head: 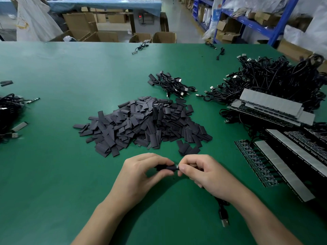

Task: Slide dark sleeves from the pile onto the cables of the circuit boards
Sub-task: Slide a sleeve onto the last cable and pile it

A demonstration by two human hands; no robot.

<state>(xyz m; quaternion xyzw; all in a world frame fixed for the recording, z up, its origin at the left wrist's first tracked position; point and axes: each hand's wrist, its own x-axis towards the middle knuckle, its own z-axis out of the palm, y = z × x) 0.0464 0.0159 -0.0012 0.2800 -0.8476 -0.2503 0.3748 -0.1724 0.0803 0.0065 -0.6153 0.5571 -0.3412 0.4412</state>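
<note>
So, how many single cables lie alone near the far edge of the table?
3: the left cable beyond the sleeve pile, the middle cable at the edge, the right cable just beside it. The tangle on the right may hide more.

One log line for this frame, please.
phase: sleeving | left hand: holds sleeve | right hand: pinches cable at sleeve mouth | plug: on table | pile: beyond hands

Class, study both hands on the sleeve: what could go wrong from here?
The left hand pinches the short dark tubular sleeve in its fingertips; it might slip or buckle as the right hand pushes at its end. The thin black cable with the silver USB plug trails under the right wrist and could snag.
</note>
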